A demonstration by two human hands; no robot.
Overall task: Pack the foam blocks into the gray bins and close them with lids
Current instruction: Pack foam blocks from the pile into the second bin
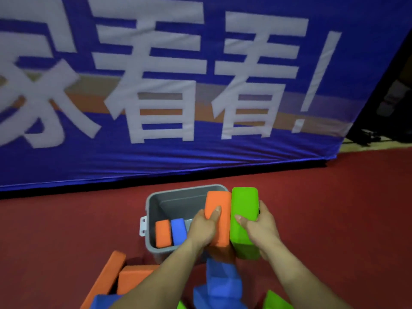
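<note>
A gray bin [153, 204] stands open on the red floor, with a small orange block [163, 233] and a blue block [179, 231] upright inside at its near left. My left hand [204, 228] grips a tall orange foam block [219, 206] over the bin's right side. My right hand [259, 226] grips a green foam block [244, 204] pressed against the orange one, just beyond the bin's right rim. No lid is in view.
Loose foam blocks lie near my arms: orange ones [131, 277] at lower left, blue ones [223, 284] in the middle, green ones [275, 301] at lower right. A large blue banner [200, 152] hangs behind the bin. Red floor [334, 208] extends to the right.
</note>
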